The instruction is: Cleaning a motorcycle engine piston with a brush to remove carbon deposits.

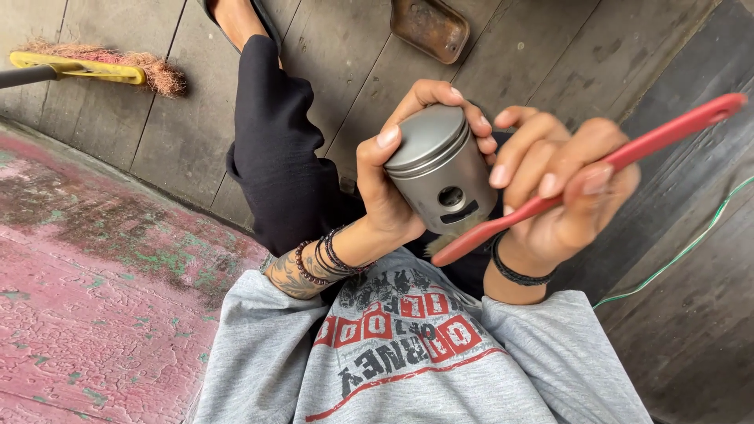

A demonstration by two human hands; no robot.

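At ten o'clock a yellow-backed broom (94, 69) lies on the grey plank floor (157, 133). At centre the left hand (393, 180) is wrapped around a grey metal piston (440, 169), crown tilted up. At three o'clock of it the right hand (561, 188) pinches a red toothbrush (628, 153), its bristle end touching the piston's skirt. A rusty tray (430, 27) lies at twelve o'clock.

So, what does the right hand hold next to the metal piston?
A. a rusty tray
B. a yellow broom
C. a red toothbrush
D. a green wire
C: the right hand grips a red toothbrush, its bristle end low beside the grey piston, which the left hand holds; the yellow broom, green wire and rusty tray lie apart on the floor.
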